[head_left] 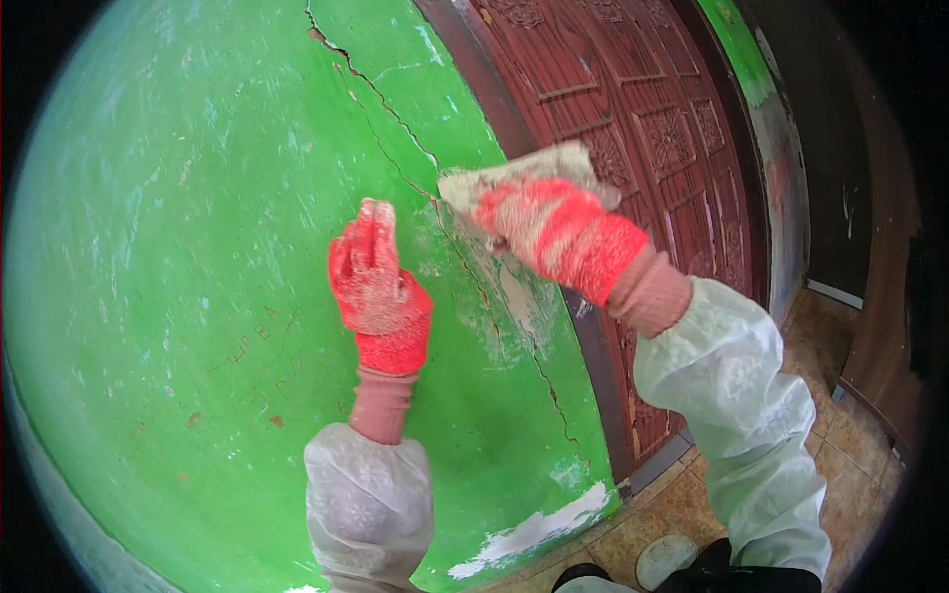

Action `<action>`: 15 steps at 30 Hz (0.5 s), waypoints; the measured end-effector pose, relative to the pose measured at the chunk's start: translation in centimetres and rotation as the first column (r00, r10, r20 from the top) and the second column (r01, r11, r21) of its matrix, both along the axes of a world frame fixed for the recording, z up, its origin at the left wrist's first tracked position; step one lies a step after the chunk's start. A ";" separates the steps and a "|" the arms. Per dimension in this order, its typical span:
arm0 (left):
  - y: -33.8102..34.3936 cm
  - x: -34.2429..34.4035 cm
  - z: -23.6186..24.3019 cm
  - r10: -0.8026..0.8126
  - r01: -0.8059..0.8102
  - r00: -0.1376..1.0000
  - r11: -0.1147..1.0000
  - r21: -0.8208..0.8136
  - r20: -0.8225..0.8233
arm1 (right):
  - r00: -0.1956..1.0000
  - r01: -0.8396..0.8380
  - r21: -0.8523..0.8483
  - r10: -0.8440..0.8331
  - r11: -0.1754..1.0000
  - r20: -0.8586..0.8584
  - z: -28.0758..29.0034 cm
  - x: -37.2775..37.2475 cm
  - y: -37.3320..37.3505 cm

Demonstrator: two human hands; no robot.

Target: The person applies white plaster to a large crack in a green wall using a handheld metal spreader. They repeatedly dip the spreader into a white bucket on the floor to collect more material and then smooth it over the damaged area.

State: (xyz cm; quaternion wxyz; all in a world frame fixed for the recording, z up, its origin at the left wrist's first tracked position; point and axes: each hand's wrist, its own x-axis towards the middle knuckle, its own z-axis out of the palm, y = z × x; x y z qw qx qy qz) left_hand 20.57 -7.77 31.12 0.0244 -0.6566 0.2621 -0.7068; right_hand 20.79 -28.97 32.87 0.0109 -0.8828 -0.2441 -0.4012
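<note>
A green painted wall [198, 287] fills the left and middle. A jagged crack [390, 111] runs down it beside the door frame. My right hand [568, 229], in a red glove smeared with plaster dust, is closed around a flat, pale, plaster-caked piece [539, 168]. One end of that piece reaches the crack; its exact kind is hard to make out. My left hand [381, 282], in a matching dusty red glove, is up at the wall left of the crack. Its fingers are stretched upward, with nothing seen in them. Whether it touches the wall I cannot tell.
A carved dark-red door [638, 109] in a brown frame stands to the right of the crack. Whitish smears [514, 292] cover the paint below my right hand. A white patch [534, 534] marks the wall's foot. Brown floor tiles [840, 445] lie at lower right.
</note>
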 end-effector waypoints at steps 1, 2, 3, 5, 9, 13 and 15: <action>0.9 0.3 0.2 0.034 -0.034 0.999 0.999 0.004 0.028 | 0.998 -0.004 -0.092 0.010 0.996 0.057 -1.5 0.0 0.6; 1.7 0.6 0.3 0.067 -0.068 0.996 0.998 0.007 0.057 | 0.993 -0.002 -0.183 0.023 0.983 0.113 -2.9 -0.2 1.0; 2.0 0.8 0.4 0.060 -0.060 0.997 0.998 0.005 0.058 | 1.000 -0.008 -0.223 0.010 0.975 0.007 -3.9 -0.4 0.6; 2.0 1.6 -0.3 0.110 -0.114 0.992 0.992 0.056 0.068 | 0.996 0.028 -0.131 -0.038 0.991 -0.078 -7.5 0.7 -0.7; 3.0 1.6 -0.7 0.169 -0.172 0.984 0.982 0.080 0.051 | 0.824 -0.080 0.463 0.320 0.883 -0.467 -5.2 -1.5 -1.1; 2.9 1.9 -0.6 0.162 -0.164 0.986 0.986 0.043 0.039 | 0.830 -0.287 0.690 0.532 0.664 -0.167 -0.9 -3.7 -0.5; 2.7 2.1 -0.9 0.146 -0.147 0.989 0.988 0.045 0.041 | 0.861 -0.379 0.612 0.507 0.694 -0.042 -1.4 -3.8 0.1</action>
